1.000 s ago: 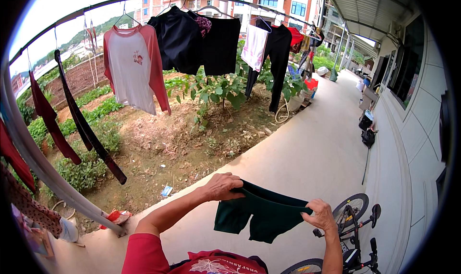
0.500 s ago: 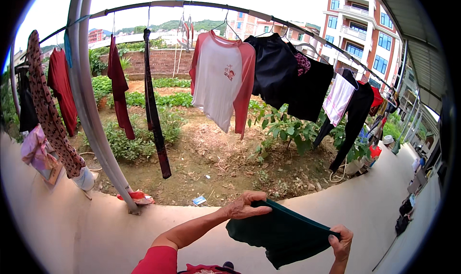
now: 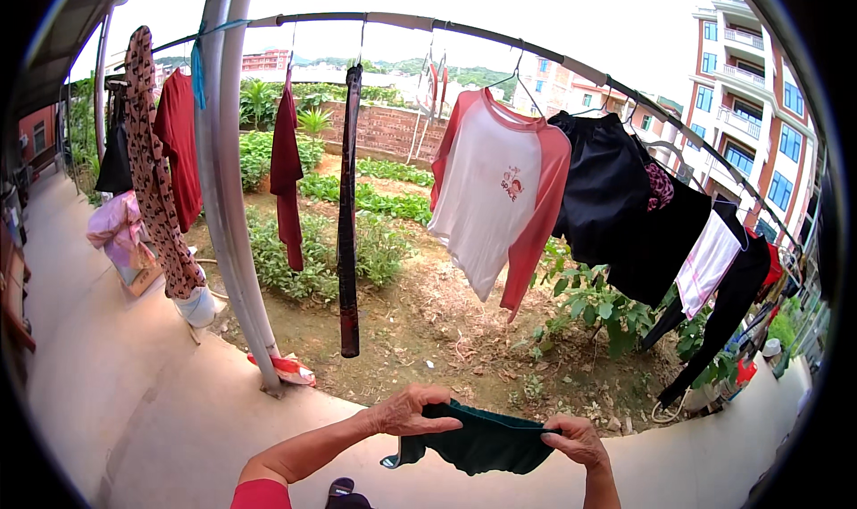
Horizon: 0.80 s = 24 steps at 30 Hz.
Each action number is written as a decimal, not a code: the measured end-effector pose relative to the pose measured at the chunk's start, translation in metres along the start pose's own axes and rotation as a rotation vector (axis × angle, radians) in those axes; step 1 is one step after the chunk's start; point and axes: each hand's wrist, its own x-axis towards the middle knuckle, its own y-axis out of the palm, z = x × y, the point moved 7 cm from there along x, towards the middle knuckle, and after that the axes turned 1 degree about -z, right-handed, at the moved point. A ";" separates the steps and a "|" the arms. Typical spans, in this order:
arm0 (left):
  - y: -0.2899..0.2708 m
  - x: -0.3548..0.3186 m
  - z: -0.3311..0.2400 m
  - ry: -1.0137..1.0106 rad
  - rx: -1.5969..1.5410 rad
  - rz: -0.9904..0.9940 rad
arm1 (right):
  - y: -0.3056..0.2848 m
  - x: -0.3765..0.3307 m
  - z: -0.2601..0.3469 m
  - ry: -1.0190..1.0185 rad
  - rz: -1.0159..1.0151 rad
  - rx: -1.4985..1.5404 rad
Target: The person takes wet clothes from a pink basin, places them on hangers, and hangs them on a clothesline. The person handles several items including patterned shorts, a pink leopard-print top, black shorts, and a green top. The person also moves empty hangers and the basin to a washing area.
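Fingers of left hand (image 3: 412,411) and right hand (image 3: 574,441) pinched shut on dark green shorts (image 3: 478,442), soft cloth stretched flat between them, below the clothes rail (image 3: 500,38); forearms raised.

place: home backyard | evidence: clothes rail (image 3: 500,29) hung with washing, vegetable garden (image 3: 357,232) (apartment blocks behind)

garment (image 3: 482,442): matt green cloth | rail (image 3: 500,34): smooth metal | floor (image 3: 134,393): matt concrete
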 end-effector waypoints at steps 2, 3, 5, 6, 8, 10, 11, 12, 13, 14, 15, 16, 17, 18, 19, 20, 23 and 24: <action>-0.017 -0.001 -0.001 0.036 0.045 0.009 | 0.018 0.037 0.003 0.076 0.067 0.111; -0.024 0.000 -0.005 0.076 0.033 -0.001 | 0.027 0.054 0.003 0.117 0.097 0.166; -0.038 -0.004 0.004 0.013 0.182 0.091 | 0.040 0.091 0.003 0.061 0.116 0.171; -0.048 -0.003 0.002 0.018 0.165 0.104 | 0.048 0.108 0.007 0.056 0.124 0.134; -0.063 -0.007 0.012 0.039 0.165 0.130 | 0.068 0.141 0.017 -0.001 0.149 0.035; -0.079 -0.005 0.020 0.085 0.190 0.150 | 0.084 0.173 0.019 -0.091 0.175 -0.089; -0.090 -0.005 0.027 0.078 0.198 0.153 | 0.089 0.186 0.031 -0.167 0.118 -0.162; -0.099 -0.006 0.033 0.073 0.204 0.158 | 0.092 0.202 0.050 -0.240 0.058 -0.237; -0.106 -0.007 0.041 0.068 0.209 0.163 | 0.093 0.218 0.070 -0.311 -0.004 -0.314; -0.114 -0.010 0.050 0.038 0.193 0.186 | 0.090 0.230 0.096 -0.302 -0.108 -0.366; -0.121 -0.016 0.061 0.013 0.189 0.203 | 0.084 0.238 0.127 -0.292 -0.210 -0.420; -0.124 -0.022 0.075 -0.009 0.180 0.222 | 0.075 0.246 0.154 -0.364 -0.302 -0.377; -0.128 -0.029 0.088 -0.035 0.174 0.241 | 0.067 0.254 0.178 -0.436 -0.390 -0.329; -0.132 -0.035 0.100 -0.075 0.167 0.253 | 0.058 0.258 0.204 -0.538 -0.477 -0.327; -0.135 -0.040 0.111 -0.090 0.168 0.265 | 0.050 0.261 0.231 -0.644 -0.557 -0.323; -0.139 -0.046 0.121 -0.105 0.172 0.270 | 0.048 0.263 0.260 -0.746 -0.620 -0.354; -0.153 -0.058 0.138 -0.182 0.173 0.247 | 0.060 0.268 0.340 -0.979 -0.769 -0.475; -0.157 -0.062 0.143 -0.204 0.175 0.232 | 0.060 0.273 0.359 -1.029 -0.826 -0.565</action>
